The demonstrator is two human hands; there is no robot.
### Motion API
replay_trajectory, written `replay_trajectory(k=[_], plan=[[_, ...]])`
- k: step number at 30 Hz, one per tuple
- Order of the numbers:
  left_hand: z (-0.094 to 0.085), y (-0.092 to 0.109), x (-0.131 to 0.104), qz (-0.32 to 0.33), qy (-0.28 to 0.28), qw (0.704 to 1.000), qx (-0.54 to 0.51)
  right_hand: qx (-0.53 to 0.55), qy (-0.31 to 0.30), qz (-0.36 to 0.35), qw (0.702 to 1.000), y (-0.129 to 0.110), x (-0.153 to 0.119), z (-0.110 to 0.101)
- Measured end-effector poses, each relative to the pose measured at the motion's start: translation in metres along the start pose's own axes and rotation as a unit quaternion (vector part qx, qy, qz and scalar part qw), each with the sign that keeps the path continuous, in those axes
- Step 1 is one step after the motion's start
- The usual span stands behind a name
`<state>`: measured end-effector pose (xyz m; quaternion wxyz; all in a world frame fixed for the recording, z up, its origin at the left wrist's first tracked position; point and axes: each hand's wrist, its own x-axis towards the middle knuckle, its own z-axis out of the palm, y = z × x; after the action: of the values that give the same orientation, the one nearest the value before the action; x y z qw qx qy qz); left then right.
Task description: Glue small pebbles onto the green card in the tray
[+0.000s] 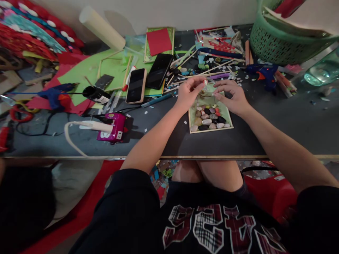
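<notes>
My left hand (190,92) is closed in a pinch on a round clear thing with a thin rim (207,94), which looks like a ring or a shallow dish. A small red-and-white bit (205,82) shows at its fingertips. From the other side my right hand (233,96) pinches the same rim, with something small and pale at the fingertips. Both hands are over the far part of a light green panel (227,114) edged with thin sticks. Pebbles (207,121) in black, grey, brown and white cover its near part, with a few small red and yellow pieces.
Two phones (136,85) and a blue glue gun (54,97) lie left; another glue gun (266,74) lies right. A magenta plug adapter (112,127) sits near the table edge. Sticks and paper scraps (219,44) are piled behind, beside a green basket (280,44).
</notes>
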<state>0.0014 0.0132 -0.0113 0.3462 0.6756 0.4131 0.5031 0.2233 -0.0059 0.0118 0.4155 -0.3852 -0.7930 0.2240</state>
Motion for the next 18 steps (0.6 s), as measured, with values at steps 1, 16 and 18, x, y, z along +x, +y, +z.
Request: replay_trajectory(k=[1, 16, 18], plan=[[0.002, 0.003, -0.001, -0.006, -0.01, 1.0, -0.021, 0.004, 0.006, 0.001, 1.0, -0.002, 0.0, 0.0], [-0.001, 0.021, -0.005, 0.014, -0.086, 0.996, 0.022, -0.007, 0.091, 0.01, 0.996, -0.002, -0.002, -0.004], [-0.007, 0.025, -0.005, 0.031, -0.144, 0.985, 0.094, -0.007, 0.102, 0.021, 0.995, 0.003, -0.001, -0.005]])
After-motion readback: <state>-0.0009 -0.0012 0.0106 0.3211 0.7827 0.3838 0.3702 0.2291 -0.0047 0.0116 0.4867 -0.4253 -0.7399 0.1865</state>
